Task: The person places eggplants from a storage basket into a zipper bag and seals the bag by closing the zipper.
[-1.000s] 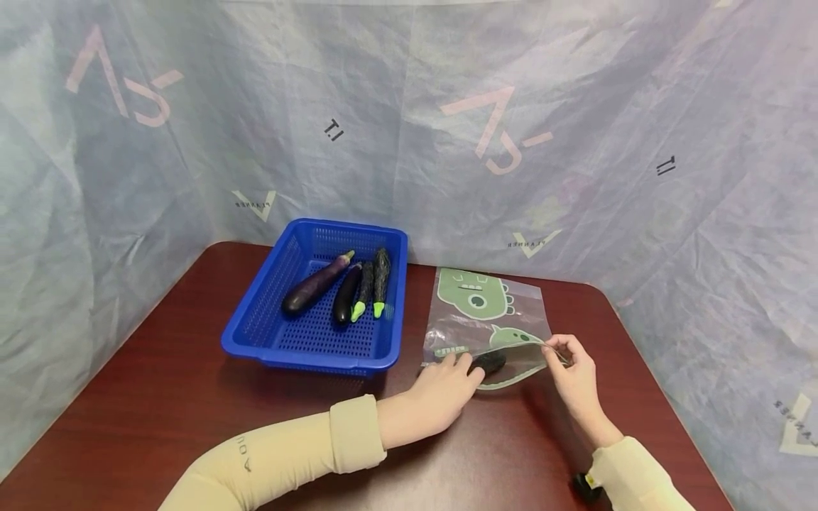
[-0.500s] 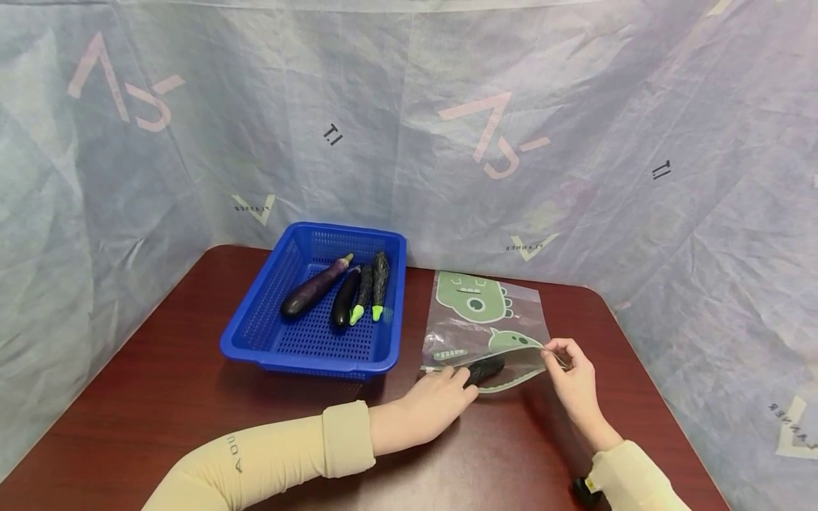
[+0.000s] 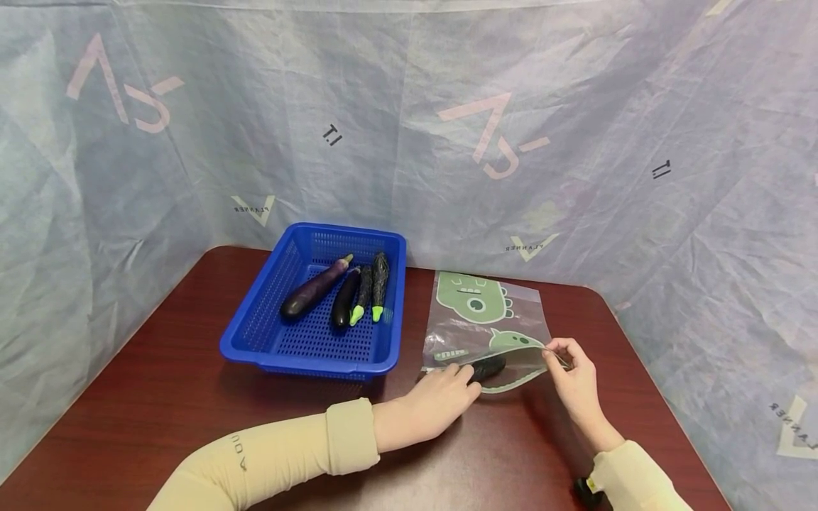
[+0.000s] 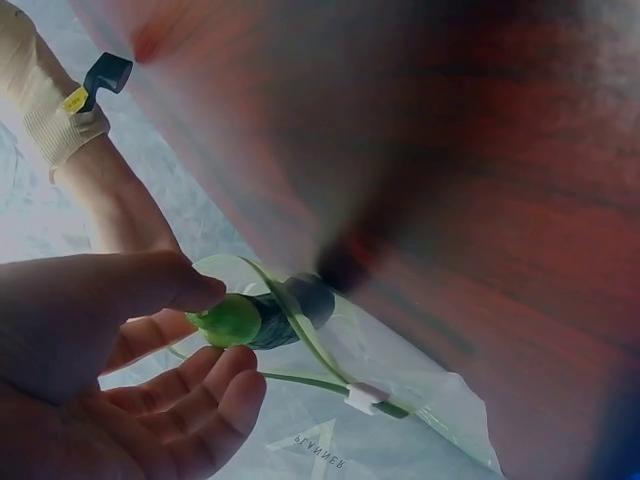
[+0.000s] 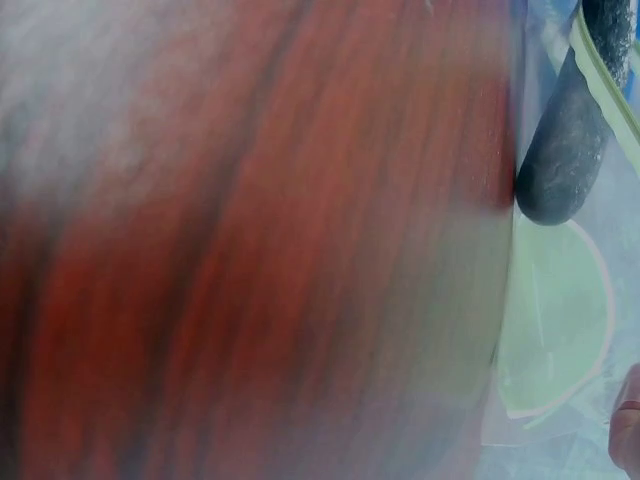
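We are barely shifting from a moment ago, our left hand (image 3: 437, 401) curling loosely around the green end (image 4: 232, 320) of the dark vegetable (image 3: 489, 368), which is lying partly inside the bag (image 3: 488, 323) and seemingly not yet fully loaded, our right hand (image 3: 575, 376) pinching the bag's rim (image 3: 511, 386).

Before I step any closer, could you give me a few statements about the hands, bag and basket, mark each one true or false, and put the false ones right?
1. The blue perforated plastic basket holds four long dark vegetables. True.
2. The right hand pinches the opening's edge of a clear plastic bag with green cartoon prints. True.
3. That bag is sealed shut. False: its mouth gapes open.
4. The left hand grips a dark-green vegetable by its light-green end. True.
5. From the person's side, the bag lies left of the basket. False: it lies right of it.
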The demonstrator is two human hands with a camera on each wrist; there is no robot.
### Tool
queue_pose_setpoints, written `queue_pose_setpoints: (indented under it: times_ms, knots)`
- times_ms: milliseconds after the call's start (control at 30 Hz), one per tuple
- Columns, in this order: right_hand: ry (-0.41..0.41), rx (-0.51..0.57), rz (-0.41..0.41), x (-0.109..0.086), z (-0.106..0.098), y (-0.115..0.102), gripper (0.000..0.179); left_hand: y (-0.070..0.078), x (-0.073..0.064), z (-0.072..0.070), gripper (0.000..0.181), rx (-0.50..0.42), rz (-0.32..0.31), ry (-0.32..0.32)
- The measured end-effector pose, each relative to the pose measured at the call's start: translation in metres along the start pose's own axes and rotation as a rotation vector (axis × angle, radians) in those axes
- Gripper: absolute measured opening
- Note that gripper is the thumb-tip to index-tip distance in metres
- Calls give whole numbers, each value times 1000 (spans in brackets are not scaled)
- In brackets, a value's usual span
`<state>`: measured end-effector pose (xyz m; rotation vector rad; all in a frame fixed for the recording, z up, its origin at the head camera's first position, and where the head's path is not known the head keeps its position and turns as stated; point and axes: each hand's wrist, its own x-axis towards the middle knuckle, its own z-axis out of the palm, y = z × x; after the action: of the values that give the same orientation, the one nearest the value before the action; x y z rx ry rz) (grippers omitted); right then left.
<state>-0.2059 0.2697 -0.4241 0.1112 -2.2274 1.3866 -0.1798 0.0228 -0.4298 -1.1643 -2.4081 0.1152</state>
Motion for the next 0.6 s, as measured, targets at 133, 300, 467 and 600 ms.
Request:
queue_pose_setpoints:
  times_ms: [133,300,467,600]
  knots:
    - [-2,4,-4,0,0,0,7,0,3,-1,9,6,-5,7]
    - [-3,7,-1,0,0,1,7,1,7,0,9,-3,-17,15]
    - [-10,14,7,0,0,-1,8,1,13,3,8,-20,-28,21]
    - [-10,22,8,1,-1,-2,7,0,19,3,7,-29,-36,25]
